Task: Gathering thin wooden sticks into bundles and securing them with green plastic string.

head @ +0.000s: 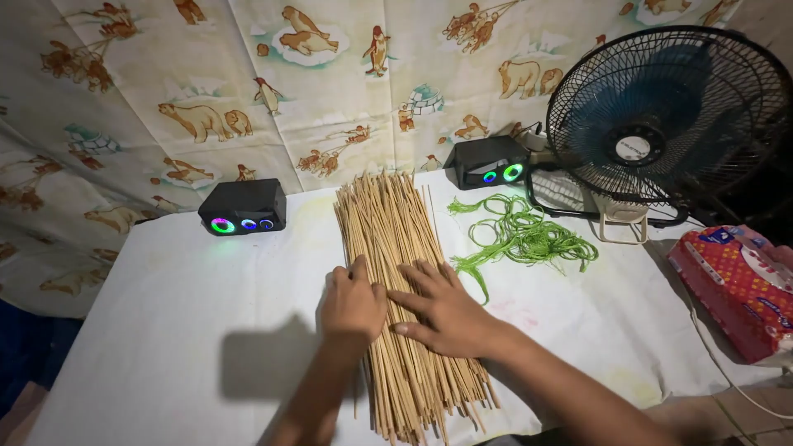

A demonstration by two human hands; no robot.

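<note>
A thick bundle of thin bamboo sticks (388, 231) lies lengthwise on the white table cover (165, 330), running from the back to the front edge. My left hand (351, 301) rests on the bundle's left side with its fingers curled down onto the sticks. My right hand (442, 312) lies flat on the sticks beside it, fingers spread and pointing left. A loose tangle of green string (524, 235) lies on the cover to the right of the sticks, apart from both hands.
Two small black speakers with coloured lights stand at the back, one on the left (243, 207) and one further right (489, 162). A black table fan (665, 116) stands at the back right. A red patterned packet (735, 285) lies at the right edge. An animal-print cloth (248, 83) hangs behind.
</note>
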